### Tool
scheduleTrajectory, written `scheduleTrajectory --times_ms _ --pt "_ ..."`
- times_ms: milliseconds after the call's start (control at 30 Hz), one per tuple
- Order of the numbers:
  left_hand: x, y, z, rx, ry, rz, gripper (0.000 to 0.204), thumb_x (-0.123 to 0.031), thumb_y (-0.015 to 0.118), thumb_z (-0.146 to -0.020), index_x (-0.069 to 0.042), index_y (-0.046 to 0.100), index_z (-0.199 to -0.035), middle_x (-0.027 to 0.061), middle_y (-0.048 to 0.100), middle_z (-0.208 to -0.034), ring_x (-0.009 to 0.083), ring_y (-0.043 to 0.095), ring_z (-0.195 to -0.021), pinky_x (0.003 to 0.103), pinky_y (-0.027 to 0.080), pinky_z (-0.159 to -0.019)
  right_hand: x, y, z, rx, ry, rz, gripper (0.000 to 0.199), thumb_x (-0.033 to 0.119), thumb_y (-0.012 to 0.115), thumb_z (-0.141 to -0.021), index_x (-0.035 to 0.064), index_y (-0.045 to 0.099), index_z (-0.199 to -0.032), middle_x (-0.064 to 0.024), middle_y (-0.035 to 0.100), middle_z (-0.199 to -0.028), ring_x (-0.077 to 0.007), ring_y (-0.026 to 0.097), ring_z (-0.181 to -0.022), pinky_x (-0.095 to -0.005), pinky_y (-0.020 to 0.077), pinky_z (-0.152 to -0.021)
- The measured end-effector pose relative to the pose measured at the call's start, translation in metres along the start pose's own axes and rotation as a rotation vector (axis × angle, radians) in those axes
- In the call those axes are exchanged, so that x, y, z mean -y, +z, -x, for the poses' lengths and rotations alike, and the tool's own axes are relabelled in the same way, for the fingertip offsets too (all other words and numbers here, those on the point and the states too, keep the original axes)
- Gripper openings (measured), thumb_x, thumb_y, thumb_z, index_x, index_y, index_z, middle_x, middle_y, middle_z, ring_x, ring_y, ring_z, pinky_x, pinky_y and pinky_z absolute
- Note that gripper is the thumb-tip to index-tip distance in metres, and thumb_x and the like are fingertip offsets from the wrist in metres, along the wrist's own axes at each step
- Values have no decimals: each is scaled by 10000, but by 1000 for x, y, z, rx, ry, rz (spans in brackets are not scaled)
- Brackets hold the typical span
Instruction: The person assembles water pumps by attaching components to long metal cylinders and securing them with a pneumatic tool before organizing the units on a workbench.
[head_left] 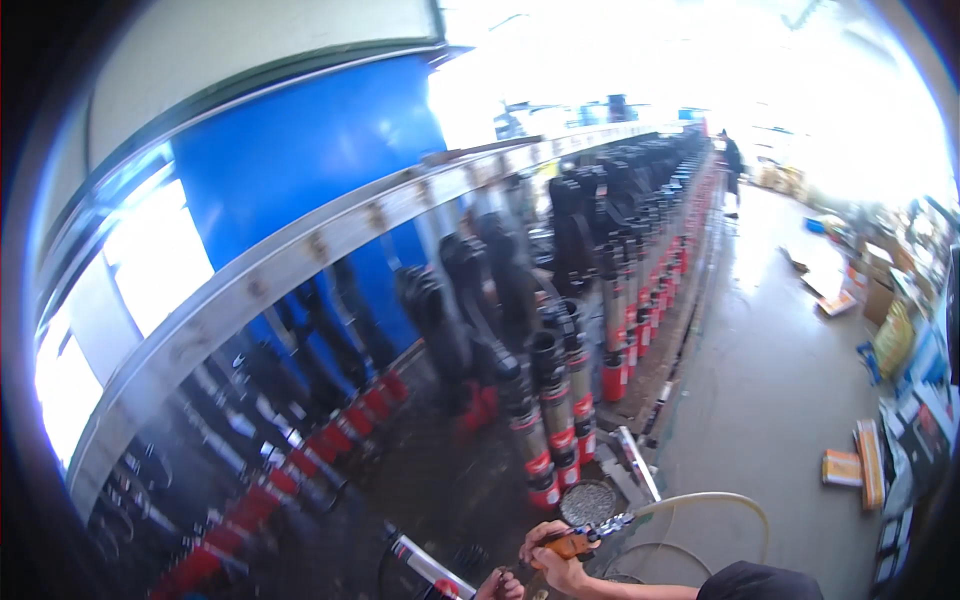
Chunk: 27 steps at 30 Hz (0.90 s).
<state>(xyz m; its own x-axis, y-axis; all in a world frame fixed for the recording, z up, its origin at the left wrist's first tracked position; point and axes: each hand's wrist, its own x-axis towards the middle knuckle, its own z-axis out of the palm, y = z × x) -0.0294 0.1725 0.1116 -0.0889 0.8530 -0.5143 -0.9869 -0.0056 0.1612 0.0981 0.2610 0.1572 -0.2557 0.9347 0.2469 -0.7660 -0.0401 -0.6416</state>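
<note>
The right hand (pixel 560 560) is clamped around the orange grip of an air tool (pixel 580 541) low in the view, its stiff nose at a round mesh cap (pixel 588 503); the tool looks light and rigid, best held by that grip. The left hand (pixel 500 585) pinches a striped metal pump tube (pixel 432 566) that is likely heavy and slick. A pale hose (pixel 715 498) loops behind, and rows of upright pumps (pixel 555 420) under a metal rail (pixel 300 255) crowd the left.

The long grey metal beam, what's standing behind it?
Behind the long grey metal beam, blurred black-topped cylinders with red bases stand in a row before a blue wall panel. The beam hides their upper parts.
</note>
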Motion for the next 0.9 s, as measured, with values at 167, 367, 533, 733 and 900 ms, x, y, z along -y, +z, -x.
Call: scheduleTrajectory --times_ms 167,367,533,733,900 --pt "-3 -12 10 -156 61 -12 139 -121 654 -959 13 674 -991 89 650 -822 197 569 -733 313 466 -687 0 19 5 71 -31 48 233 -66 512 -833 52 477 -1031 -133 546 -914 -202 585 -749 -378 535 -725" --pt "-5 -46 39 3 86 90 156 -149 647 -978 2 662 -1015 69 661 -839 173 599 -735 289 470 -651 -15 42 28 129 28 36 219 -51 529 -794 56 486 -980 -120 520 -878 -196 544 -681 -399 503 -699" --pt "13 -77 25 -435 138 149 135 -179 692 -956 -86 643 -871 11 667 -745 87 561 -529 203 351 -438 -55 -3 53 461 78 293 231 -76 524 -862 63 462 -1037 -125 523 -898 -208 565 -731 -372 513 -686" --pt "0 -103 25 -376 85 183 151 -88 480 -1001 29 576 -992 -57 384 -644 67 320 -480 215 281 -440 -101 -18 62 443 134 304 211 -57 550 -856 48 478 -1024 -125 535 -949 -187 586 -756 -377 529 -765" --pt "-20 -110 19 -346 68 180 165 -50 464 -984 60 562 -1059 -36 400 -667 65 328 -520 219 304 -491 -119 -13 48 419 247 365 241 -80 507 -849 62 467 -1040 -108 542 -936 -174 582 -759 -340 521 -726"
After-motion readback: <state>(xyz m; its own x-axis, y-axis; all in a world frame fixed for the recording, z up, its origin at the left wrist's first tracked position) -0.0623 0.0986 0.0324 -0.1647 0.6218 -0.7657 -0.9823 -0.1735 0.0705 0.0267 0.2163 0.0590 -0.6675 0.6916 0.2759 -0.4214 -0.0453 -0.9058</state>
